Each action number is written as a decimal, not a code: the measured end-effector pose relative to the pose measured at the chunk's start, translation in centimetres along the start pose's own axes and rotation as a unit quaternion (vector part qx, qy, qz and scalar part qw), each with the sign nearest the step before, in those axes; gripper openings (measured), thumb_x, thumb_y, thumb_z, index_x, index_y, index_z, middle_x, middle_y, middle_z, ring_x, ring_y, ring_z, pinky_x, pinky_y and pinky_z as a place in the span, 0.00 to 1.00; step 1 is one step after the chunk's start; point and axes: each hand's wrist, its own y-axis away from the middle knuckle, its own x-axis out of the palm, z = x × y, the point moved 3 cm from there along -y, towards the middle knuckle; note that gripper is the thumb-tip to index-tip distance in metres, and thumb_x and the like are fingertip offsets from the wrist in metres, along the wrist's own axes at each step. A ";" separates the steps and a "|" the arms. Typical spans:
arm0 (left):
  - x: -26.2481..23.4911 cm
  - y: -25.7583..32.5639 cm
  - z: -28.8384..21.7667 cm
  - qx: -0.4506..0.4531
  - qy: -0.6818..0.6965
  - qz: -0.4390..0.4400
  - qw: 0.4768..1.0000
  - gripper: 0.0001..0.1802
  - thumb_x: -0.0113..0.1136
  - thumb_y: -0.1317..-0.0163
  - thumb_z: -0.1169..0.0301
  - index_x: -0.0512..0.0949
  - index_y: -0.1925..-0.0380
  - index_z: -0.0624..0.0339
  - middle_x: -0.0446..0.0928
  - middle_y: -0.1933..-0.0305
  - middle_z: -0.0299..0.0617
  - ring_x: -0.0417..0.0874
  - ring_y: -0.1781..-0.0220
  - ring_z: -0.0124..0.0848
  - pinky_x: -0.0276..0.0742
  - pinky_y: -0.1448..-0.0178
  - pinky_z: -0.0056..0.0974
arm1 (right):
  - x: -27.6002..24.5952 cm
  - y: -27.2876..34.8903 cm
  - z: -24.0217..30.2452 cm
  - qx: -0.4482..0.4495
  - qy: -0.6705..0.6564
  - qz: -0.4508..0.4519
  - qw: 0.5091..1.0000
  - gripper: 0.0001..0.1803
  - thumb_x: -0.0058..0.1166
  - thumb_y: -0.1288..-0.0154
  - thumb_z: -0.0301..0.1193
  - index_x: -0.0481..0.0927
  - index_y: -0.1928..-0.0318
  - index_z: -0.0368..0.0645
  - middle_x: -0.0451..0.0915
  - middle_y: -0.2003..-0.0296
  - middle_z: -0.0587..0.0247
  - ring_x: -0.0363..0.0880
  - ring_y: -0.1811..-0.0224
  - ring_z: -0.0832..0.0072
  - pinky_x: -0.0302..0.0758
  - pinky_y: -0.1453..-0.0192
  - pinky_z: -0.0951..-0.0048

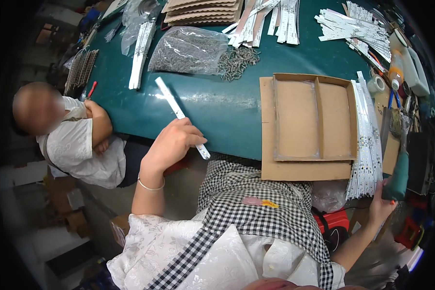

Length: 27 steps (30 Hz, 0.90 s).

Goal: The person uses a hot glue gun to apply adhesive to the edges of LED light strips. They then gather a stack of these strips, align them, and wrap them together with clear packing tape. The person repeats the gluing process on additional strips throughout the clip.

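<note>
My left hand (174,140) is closed around a narrow white LED strip board (170,98), held slantwise above the table's front edge. One end points to the far left and the other shows below my fingers. At the far right, my right hand (381,207) is at the lower end of a tapered green tool (398,178), its fingers bent against it and partly hidden. Beside that hand lies a fanned pile of white LED strip boards (365,150). A cardboard tray (319,116) with two compartments rests left of the pile, on a flat cardboard sheet (304,171).
On the green table (217,104) lie a clear bag of screws (188,50), loose screws (238,63), more strip bundles (142,55) and stacked corrugated cardboard (203,12). Bottles (396,65) and a tape roll (376,84) stand right. Another person (82,140) sits left, arms folded.
</note>
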 end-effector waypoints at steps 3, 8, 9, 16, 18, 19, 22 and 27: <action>0.7 0.2 2.5 -0.016 0.033 0.002 0.999 0.13 0.61 0.53 0.83 0.87 0.66 0.61 0.84 0.64 0.40 0.80 0.60 0.41 0.78 0.51 0.42 | -0.5 1.0 5.2 -0.031 -0.064 -0.010 0.997 0.21 0.57 0.37 0.14 0.71 0.43 0.33 0.72 0.61 0.66 0.73 0.65 0.80 0.71 0.63 0.81; -0.9 -1.4 2.1 -0.016 0.071 0.028 0.997 0.19 0.60 0.54 0.88 0.85 0.60 0.60 0.83 0.63 0.43 0.82 0.56 0.45 0.79 0.53 0.44 | 1.4 4.4 11.0 -0.048 -0.269 0.050 0.961 0.35 0.58 0.42 0.14 0.60 0.35 0.32 0.66 0.66 0.60 0.70 0.69 0.75 0.70 0.75 0.82; -1.4 -1.9 1.5 -0.020 0.072 0.015 0.997 0.18 0.61 0.54 0.87 0.85 0.61 0.61 0.83 0.63 0.44 0.82 0.56 0.45 0.79 0.52 0.44 | 2.5 5.1 10.3 -0.037 -0.302 0.080 0.949 0.39 0.60 0.45 0.15 0.57 0.34 0.33 0.65 0.67 0.59 0.70 0.70 0.75 0.72 0.76 0.81; 1.0 -15.3 2.3 -0.045 -0.096 -0.171 0.980 0.07 0.68 0.45 0.68 0.85 0.68 0.58 0.84 0.65 0.44 0.82 0.58 0.45 0.78 0.55 0.47 | 8.9 9.6 10.6 0.116 -0.315 0.165 0.927 0.40 0.58 0.47 0.09 0.61 0.32 0.34 0.68 0.63 0.62 0.72 0.66 0.79 0.77 0.68 0.79; 2.0 -17.7 2.8 -0.091 -0.146 -0.158 0.972 0.10 0.69 0.45 0.64 0.86 0.69 0.58 0.84 0.66 0.45 0.82 0.58 0.45 0.78 0.55 0.48 | 10.3 11.0 9.4 0.089 -0.303 0.170 0.933 0.41 0.61 0.47 0.09 0.61 0.32 0.34 0.69 0.61 0.63 0.74 0.64 0.78 0.78 0.66 0.79; 2.4 -18.5 2.9 -0.111 -0.153 -0.142 0.972 0.10 0.70 0.46 0.63 0.86 0.69 0.58 0.84 0.66 0.45 0.83 0.58 0.46 0.78 0.55 0.49 | 10.8 11.8 9.4 0.116 -0.313 0.160 0.929 0.36 0.64 0.48 0.09 0.67 0.38 0.34 0.72 0.62 0.67 0.74 0.66 0.79 0.75 0.59 0.75; 3.4 -19.5 3.6 -0.162 -0.137 -0.103 0.972 0.12 0.71 0.47 0.62 0.85 0.70 0.58 0.84 0.66 0.45 0.83 0.58 0.47 0.78 0.54 0.50 | 10.3 10.3 10.6 -0.151 -0.037 0.165 0.974 0.26 0.67 0.44 0.23 0.73 0.46 0.33 0.80 0.64 0.58 0.80 0.66 0.67 0.76 0.61 0.71; 3.9 -19.5 4.2 -0.118 -0.088 -0.128 0.981 0.10 0.69 0.45 0.65 0.83 0.69 0.59 0.82 0.64 0.48 0.82 0.58 0.50 0.76 0.54 0.51 | 10.5 12.3 5.7 0.077 -0.262 0.205 0.940 0.21 0.61 0.34 0.29 0.70 0.45 0.35 0.68 0.63 0.65 0.70 0.66 0.71 0.72 0.61 0.73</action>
